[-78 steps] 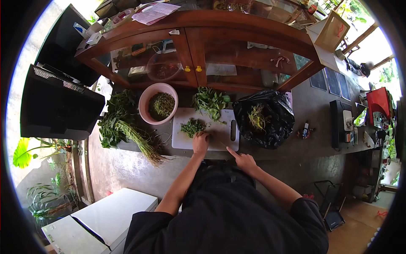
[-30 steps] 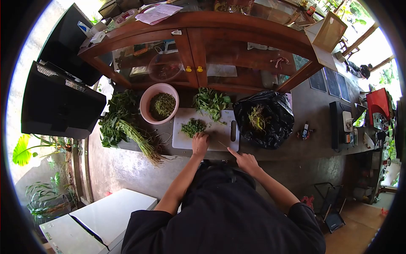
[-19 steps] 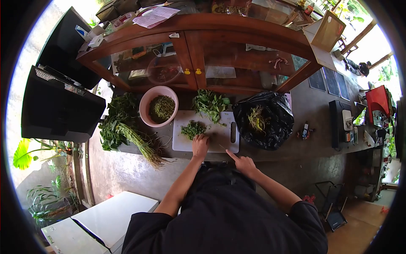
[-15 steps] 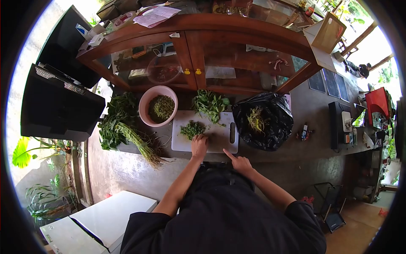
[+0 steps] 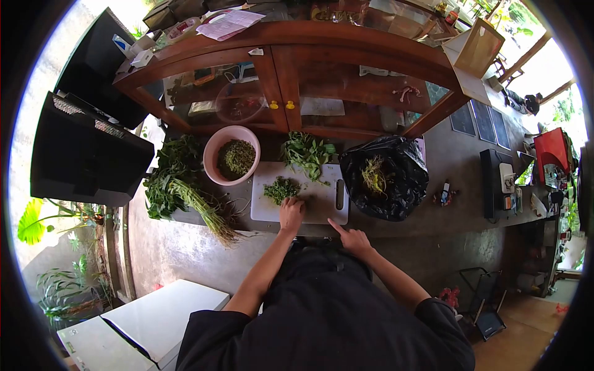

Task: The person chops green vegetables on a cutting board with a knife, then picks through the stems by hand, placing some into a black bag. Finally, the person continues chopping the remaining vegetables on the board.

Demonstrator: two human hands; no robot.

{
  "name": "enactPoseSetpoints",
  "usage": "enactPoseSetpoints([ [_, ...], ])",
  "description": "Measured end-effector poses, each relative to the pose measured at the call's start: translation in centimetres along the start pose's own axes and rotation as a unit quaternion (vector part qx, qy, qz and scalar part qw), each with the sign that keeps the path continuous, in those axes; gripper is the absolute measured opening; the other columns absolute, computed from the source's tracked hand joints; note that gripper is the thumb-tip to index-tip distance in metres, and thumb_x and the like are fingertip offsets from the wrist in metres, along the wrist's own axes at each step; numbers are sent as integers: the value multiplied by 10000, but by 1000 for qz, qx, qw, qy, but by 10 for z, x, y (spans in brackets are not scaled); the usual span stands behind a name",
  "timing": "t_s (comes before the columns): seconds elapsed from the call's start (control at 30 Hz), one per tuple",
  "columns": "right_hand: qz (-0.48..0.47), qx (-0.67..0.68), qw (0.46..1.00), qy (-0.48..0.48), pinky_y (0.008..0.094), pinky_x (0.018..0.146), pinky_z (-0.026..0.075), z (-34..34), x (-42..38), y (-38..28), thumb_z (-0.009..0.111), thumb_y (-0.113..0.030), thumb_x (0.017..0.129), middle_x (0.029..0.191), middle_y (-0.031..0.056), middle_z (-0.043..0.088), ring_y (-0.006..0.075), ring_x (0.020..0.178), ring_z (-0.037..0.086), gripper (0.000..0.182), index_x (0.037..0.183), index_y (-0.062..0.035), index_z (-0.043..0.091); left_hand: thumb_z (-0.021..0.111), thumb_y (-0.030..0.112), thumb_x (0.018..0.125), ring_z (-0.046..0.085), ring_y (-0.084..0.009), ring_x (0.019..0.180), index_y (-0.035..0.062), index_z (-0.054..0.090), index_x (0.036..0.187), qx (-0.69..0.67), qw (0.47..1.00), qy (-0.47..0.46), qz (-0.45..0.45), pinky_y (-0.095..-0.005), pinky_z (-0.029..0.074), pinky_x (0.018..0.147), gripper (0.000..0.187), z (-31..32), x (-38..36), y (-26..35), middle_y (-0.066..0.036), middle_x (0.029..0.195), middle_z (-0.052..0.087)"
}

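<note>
My left hand [image 5: 292,213] rests on the white cutting board [image 5: 263,211], its fingers bent and close together beside the chopped greens [image 5: 279,189]; what lies under them is hidden. At the board's front edge is my right hand [image 5: 354,239], forefinger stretched toward the board and the other fingers curled; whatever they hold cannot be made out. Leafy sprigs [image 5: 306,154] lie across the board's back edge. A pink bowl [image 5: 211,154] of cut greens [image 5: 236,159] stands at the board's back left. To the right, a black plastic bag [image 5: 405,185] holds yellowish scraps [image 5: 374,176].
Long-stemmed greens [image 5: 195,201] lie on the counter at the left, roots over its front edge. Behind stands a wooden glass-door cabinet [image 5: 284,68]. A small colourful item [image 5: 445,196] and a black box [image 5: 492,185] are to the right. A person [image 5: 526,103] is far off at the upper right.
My right hand has shifted very slightly, and its forefinger shows more clearly. My left hand and the greens look the same.
</note>
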State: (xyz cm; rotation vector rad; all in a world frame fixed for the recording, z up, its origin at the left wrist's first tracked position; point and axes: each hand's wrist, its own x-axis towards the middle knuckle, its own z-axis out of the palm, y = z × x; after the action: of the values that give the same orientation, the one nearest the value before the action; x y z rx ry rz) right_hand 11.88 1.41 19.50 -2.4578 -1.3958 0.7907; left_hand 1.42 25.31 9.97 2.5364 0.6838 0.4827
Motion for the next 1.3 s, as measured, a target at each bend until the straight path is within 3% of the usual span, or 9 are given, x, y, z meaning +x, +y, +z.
enactPoseSetpoints([
  [0.13, -5, -13, 1000, 5, 567, 673, 522, 8, 3, 14, 532, -185, 882, 682, 204, 631, 430, 657, 642, 763, 1540, -440, 242, 711, 95, 742, 614, -287, 972, 78, 748, 917, -7, 1000, 13, -6, -404, 495, 878, 179, -15, 5, 8, -79, 959, 694],
  [0.3, 14, 12, 1000, 4, 568, 688, 526, -10, 0, 4, 497, -119, 870, 713, 227, 642, 434, 673, 645, 785, 1538, -441, 241, 684, 119, 793, 607, -293, 961, 101, 752, 934, -3, 1000, 13, -5, -404, 480, 880, 158, -7, 4, 6, -65, 946, 683],
  [0.8, 12, -20, 998, -62, 529, 690, 548, -39, -7, -14, 582, -111, 839, 775, 211, 671, 414, 725, 674, 844, 1561, -360, 222, 677, 110, 801, 610, -287, 944, 89, 750, 926, -7, 1000, 0, -28, -396, 484, 871, 146, -10, 12, 10, -66, 932, 691],
  [1.3, 5, -11, 999, -33, 555, 674, 537, -1, 2, -1, 518, -184, 897, 686, 213, 635, 428, 655, 652, 783, 1563, -415, 174, 675, 97, 793, 611, -288, 932, 79, 748, 897, -12, 999, 16, -43, -401, 491, 860, 128, -11, 11, 13, -69, 922, 692],
])
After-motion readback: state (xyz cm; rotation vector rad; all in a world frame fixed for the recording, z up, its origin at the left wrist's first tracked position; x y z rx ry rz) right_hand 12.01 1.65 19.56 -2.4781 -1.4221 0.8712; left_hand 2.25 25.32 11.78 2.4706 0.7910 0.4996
